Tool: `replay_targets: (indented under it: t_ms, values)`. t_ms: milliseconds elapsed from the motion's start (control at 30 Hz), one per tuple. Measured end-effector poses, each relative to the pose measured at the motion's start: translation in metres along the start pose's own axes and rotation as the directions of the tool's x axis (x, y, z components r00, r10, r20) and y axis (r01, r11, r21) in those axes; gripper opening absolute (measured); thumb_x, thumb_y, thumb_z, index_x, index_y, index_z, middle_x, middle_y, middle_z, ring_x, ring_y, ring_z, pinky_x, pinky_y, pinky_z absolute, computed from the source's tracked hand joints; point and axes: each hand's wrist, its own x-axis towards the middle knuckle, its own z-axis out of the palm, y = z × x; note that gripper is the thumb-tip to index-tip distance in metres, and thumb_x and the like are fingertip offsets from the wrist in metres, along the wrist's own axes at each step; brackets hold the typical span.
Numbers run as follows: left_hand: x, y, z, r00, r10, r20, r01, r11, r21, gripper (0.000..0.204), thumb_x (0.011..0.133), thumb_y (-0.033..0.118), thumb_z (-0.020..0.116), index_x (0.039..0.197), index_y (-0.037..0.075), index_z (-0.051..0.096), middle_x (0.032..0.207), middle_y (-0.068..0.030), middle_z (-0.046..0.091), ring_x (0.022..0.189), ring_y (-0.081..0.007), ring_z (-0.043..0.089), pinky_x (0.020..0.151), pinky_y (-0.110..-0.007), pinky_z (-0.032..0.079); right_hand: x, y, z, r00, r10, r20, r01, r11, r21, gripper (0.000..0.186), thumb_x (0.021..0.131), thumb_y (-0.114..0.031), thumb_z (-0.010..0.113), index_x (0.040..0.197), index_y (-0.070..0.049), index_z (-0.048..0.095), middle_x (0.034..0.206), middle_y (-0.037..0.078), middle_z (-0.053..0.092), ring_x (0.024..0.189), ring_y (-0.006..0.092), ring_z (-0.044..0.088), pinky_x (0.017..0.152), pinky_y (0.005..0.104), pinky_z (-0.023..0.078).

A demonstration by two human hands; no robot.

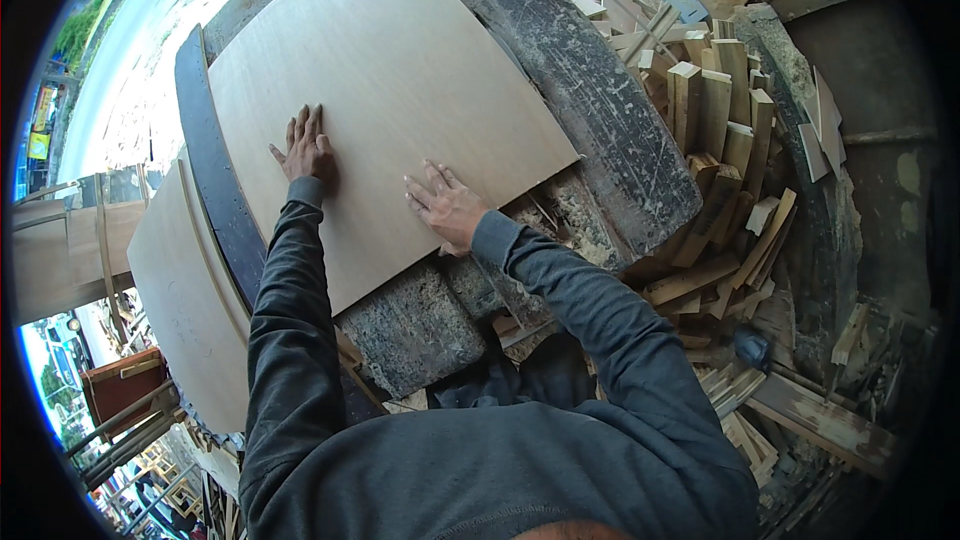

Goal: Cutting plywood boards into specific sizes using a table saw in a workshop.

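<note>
A large pale plywood panel (380, 70) lies across a worn grey worktop (600, 100). My left hand (305, 150) rests on the panel's left half, fingers apart and slightly bent, holding nothing. My right hand (450, 205) lies nearer the lower right edge, fingertips spread on the surface, also open. Along the panel's left side runs a long dark strip (195, 90). A second pale board (175, 290) with a raised strip sits further left.
Stacked wood offcuts (710, 100) crowd the right side, with more loose pieces (765, 240) lower down. A dusty grey block (410, 330) shows below the panel. Planks (70, 250) stand at far left, beside a bright outdoor area.
</note>
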Motion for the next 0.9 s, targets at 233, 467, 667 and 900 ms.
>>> replay_targets:
  t_ms: [233, 467, 667, 900]
  values:
    - [0.015, -0.002, -0.005, 1.000, -0.021, 0.018, 0.021, 1.000, -0.004, 0.067, 0.089, 0.026, 0.039, 0.154, 0.038, 0.030, 0.163, 0.0074, 0.024, 0.151, -0.0199, 0.019, 0.117, -0.069, -0.002, 0.014, 0.008, -0.006, 0.999, -0.015, -0.038, 0.014, 0.999, -0.030, 0.100, 0.068, -0.046, 0.082, 0.147, -0.001, 0.039, 0.158, 0.020, 0.028, 0.142, 0.0519, 0.025, 0.118, 0.0575, 0.025]
    - [0.030, -0.009, 0.001, 1.000, -0.011, 0.004, 0.011, 1.000, 0.025, 0.068, 0.088, 0.026, 0.040, 0.154, 0.038, 0.030, 0.164, 0.0080, 0.023, 0.151, -0.0200, 0.019, 0.116, -0.070, -0.002, 0.026, 0.016, -0.015, 1.000, -0.020, -0.022, 0.019, 0.999, -0.036, 0.101, 0.069, -0.046, 0.082, 0.148, 0.000, 0.038, 0.158, 0.020, 0.028, 0.142, 0.0519, 0.026, 0.118, 0.0572, 0.027]
    - [0.047, -0.014, 0.000, 1.000, -0.003, 0.017, 0.002, 1.000, 0.011, 0.067, 0.089, 0.027, 0.039, 0.154, 0.038, 0.029, 0.164, 0.0081, 0.022, 0.152, -0.0199, 0.019, 0.116, -0.070, -0.002, 0.040, 0.025, -0.019, 1.000, -0.016, -0.023, 0.015, 0.998, -0.061, 0.101, 0.070, -0.047, 0.081, 0.148, -0.001, 0.038, 0.158, 0.019, 0.029, 0.142, 0.0519, 0.026, 0.118, 0.0567, 0.027]
    - [0.069, -0.019, 0.000, 1.000, -0.003, 0.020, 0.003, 1.000, 0.009, 0.066, 0.090, 0.027, 0.038, 0.154, 0.038, 0.030, 0.164, 0.0077, 0.022, 0.152, -0.0207, 0.019, 0.116, -0.069, -0.003, 0.061, 0.038, -0.021, 0.999, -0.024, -0.041, 0.021, 0.998, -0.065, 0.104, 0.068, -0.052, 0.081, 0.147, -0.001, 0.039, 0.157, 0.019, 0.029, 0.141, 0.0519, 0.026, 0.119, 0.0553, 0.026]
